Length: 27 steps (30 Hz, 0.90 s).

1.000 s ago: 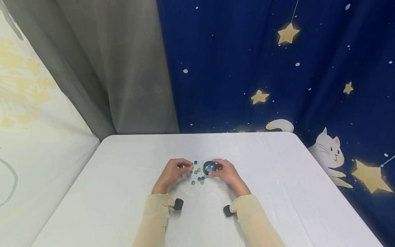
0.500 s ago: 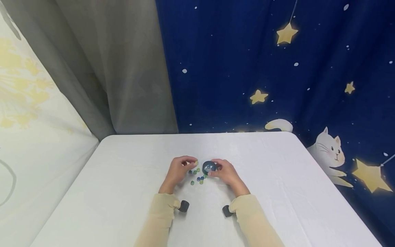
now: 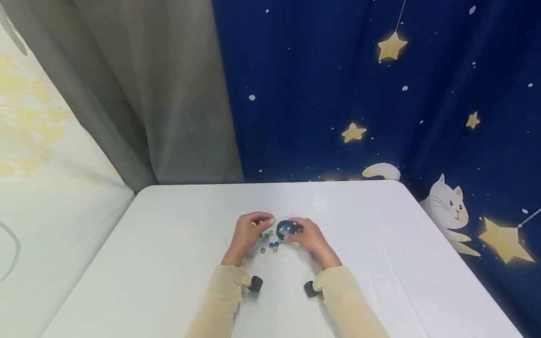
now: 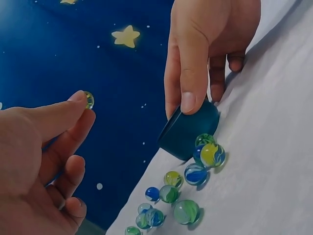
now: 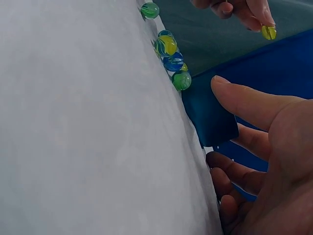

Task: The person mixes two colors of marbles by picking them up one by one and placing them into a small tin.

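Between thumb and index finger, my left hand (image 3: 249,231) pinches a clear marble with yellow in it (image 4: 90,100), raised above the table just left of a small dark teal cup (image 4: 191,131). My right hand (image 3: 310,234) grips that cup by its side, thumb on one wall and fingers round the other. In the head view its mouth faces up and toward me, with a few marbles showing inside. Several loose blue, green and yellow glass marbles (image 4: 187,212) lie on the cloth beside and in front of the cup.
A white cloth covers the table (image 3: 359,220). Black wrist devices (image 3: 255,284) sit at both cuffs. Behind the far edge hang a grey curtain (image 3: 190,117) and a dark blue curtain (image 3: 304,94) with stars and a white cat.
My left hand has lifted the yellow marble and carried it right and away from me, nearer the cup. The right hand and cup have stayed nearly still.
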{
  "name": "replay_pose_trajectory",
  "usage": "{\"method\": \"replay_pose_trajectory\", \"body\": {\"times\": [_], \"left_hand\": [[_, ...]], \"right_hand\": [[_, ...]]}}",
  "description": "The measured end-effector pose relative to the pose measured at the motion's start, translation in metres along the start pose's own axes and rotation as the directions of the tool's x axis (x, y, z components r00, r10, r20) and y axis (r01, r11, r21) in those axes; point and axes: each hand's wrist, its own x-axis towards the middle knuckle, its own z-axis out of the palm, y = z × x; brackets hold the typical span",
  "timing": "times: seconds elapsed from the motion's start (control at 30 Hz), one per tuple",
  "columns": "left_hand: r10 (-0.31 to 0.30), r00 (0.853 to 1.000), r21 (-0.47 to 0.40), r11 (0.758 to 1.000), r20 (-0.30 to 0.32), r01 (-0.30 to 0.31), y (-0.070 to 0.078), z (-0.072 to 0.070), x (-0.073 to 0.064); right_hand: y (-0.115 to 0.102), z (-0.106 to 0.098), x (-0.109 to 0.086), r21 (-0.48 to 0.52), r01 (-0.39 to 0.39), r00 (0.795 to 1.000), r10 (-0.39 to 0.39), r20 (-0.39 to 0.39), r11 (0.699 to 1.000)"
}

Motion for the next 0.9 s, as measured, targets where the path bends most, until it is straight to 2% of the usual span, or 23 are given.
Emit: {"method": "replay_pose_trajectory", "body": {"times": [0.17, 0.33, 0.53, 0.67, 0.9], "left_hand": [[-0.015, 0.999, -0.015, 1.000, -0.039, 0.015, 0.001, 0.003, 0.001], [0.028, 0.997, -0.041, 0.999, -0.072, -0.031, -0.001, 0.008, 0.001], [0.068, 0.989, -0.033, 0.997, -0.128, -0.073, -0.002, 0.017, 0.000], [0.044, 0.985, -0.045, 0.998, -0.170, -0.052, -0.001, 0.024, -0.002], [0.004, 0.980, -0.012, 1.000, -0.197, -0.006, 0.000, 0.032, -0.003]], "right_hand": [[0.000, 0.000, 0.000, -0.006, 0.006, 1.000, -0.006, -0.003, 1.000], [0.000, 0.001, 0.000, -0.005, 0.009, 1.000, -0.009, -0.005, 1.000], [0.002, 0.002, 0.001, -0.009, 0.016, 1.000, -0.016, -0.008, 1.000], [0.003, 0.002, 0.002, -0.011, 0.018, 1.000, -0.018, -0.011, 1.000], [0.004, 0.002, 0.002, -0.018, 0.035, 0.999, -0.035, -0.014, 0.999]]}}
